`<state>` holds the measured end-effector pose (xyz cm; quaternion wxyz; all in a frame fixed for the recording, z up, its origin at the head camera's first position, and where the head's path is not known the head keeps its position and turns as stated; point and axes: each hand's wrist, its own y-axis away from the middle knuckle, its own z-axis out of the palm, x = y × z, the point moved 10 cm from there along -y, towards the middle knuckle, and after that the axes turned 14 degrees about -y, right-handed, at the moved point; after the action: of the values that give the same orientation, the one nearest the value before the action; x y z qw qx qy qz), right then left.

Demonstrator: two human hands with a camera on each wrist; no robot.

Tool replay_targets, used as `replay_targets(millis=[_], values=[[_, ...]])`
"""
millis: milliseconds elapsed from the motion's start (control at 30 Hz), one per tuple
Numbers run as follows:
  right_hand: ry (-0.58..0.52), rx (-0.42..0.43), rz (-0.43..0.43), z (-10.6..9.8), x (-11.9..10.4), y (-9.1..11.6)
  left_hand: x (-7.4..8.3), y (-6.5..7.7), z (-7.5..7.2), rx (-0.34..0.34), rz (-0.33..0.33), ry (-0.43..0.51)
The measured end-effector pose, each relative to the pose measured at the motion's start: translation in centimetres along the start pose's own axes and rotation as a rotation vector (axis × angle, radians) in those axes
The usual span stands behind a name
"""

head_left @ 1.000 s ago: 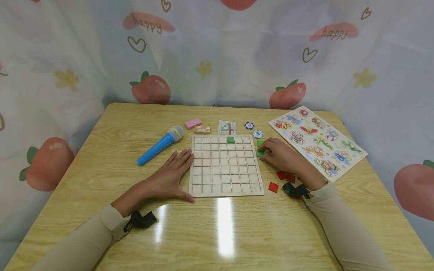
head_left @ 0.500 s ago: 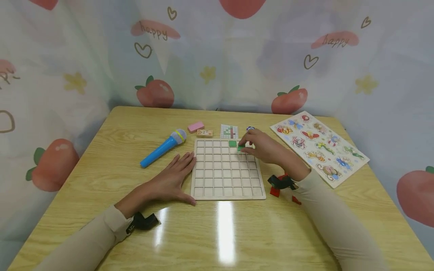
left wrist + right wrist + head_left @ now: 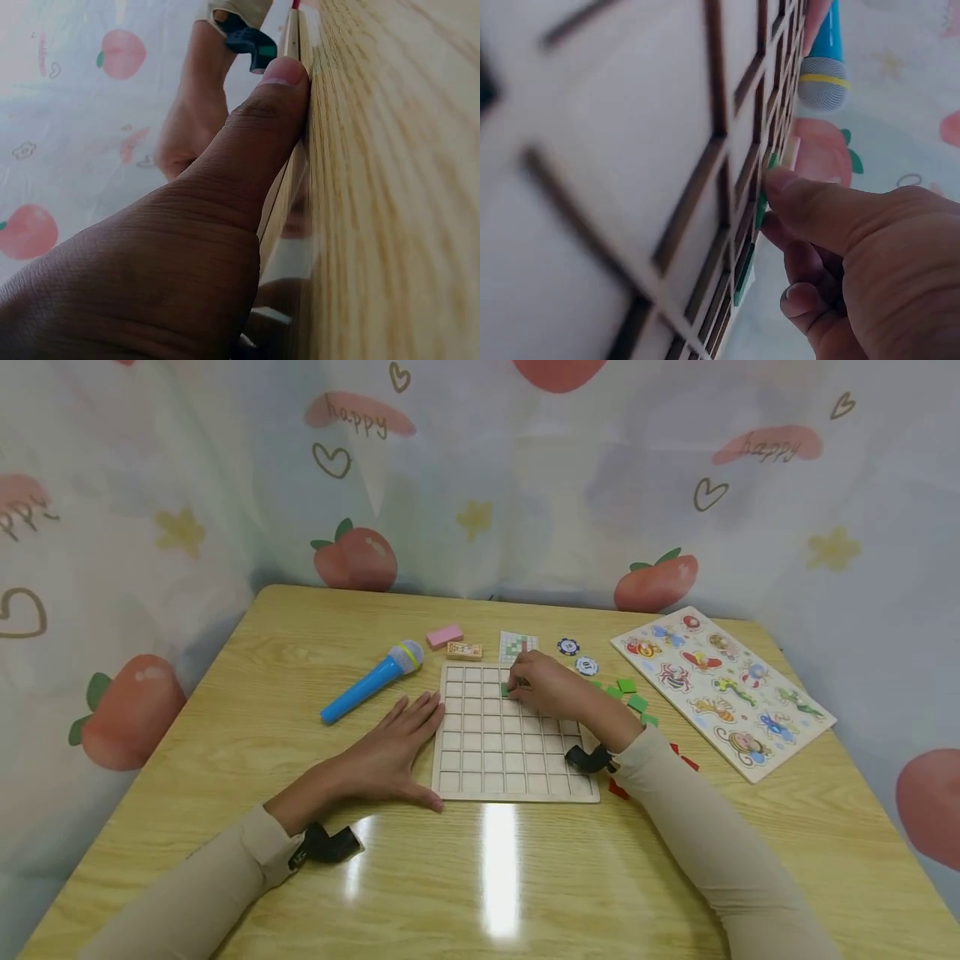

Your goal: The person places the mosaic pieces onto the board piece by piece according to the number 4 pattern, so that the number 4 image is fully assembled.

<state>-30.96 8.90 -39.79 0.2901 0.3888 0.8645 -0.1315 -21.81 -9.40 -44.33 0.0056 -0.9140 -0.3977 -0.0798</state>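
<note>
A pale wooden grid board [image 3: 491, 760] lies on the table in the head view. My left hand [image 3: 390, 758] rests flat, fingers spread along its left edge and thumb at its front left corner; the thumb [image 3: 262, 112] fills the left wrist view. Over the far rows of the board, my right hand [image 3: 551, 685] pinches a small green square tile [image 3: 506, 691] between thumb and fingertips, right at a cell. From the right wrist, that green tile [image 3: 762, 206] shows under the thumb, and a second green tile [image 3: 744, 274] sits in the grid beyond. In the head view my right hand hides that second one.
Loose green tiles [image 3: 637, 702] and red tiles [image 3: 617, 788] lie right of the board, partly behind the forearm. A pattern card [image 3: 513, 646], poker chips [image 3: 587, 666], a pink block [image 3: 445, 636] and a blue toy microphone [image 3: 367, 685] surround it. An insect picture board [image 3: 720, 689] lies far right.
My right hand has picked a green tile from the pile at the right and carried it left over the board to a far-row cell. My left hand stays at the board's left edge.
</note>
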Motion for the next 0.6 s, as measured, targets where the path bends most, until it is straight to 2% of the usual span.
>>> replay_targets(millis=[133,233,367,433,500,600], values=[[0.012,0.028,-0.094,-0.4,-0.7,1.1,0.0,0.0,0.0,-0.012,-0.007,0.003],[-0.038,0.140,-0.082,-2.4,-0.1,3.5,0.1,-0.2,0.1,-0.017,-0.007,0.003],[-0.099,0.422,0.035,-6.4,2.4,8.1,0.2,-0.3,0.1,-0.006,-0.008,-0.004],[-0.111,0.527,0.108,-7.6,4.2,10.2,0.1,-0.3,0.1,-0.004,-0.013,-0.006],[-0.133,0.564,0.188,-7.8,5.9,11.6,0.1,-0.2,0.1,-0.004,-0.017,-0.010],[-0.139,0.552,0.273,-7.2,7.8,12.6,0.2,-0.3,0.0,-0.005,-0.015,-0.004]])
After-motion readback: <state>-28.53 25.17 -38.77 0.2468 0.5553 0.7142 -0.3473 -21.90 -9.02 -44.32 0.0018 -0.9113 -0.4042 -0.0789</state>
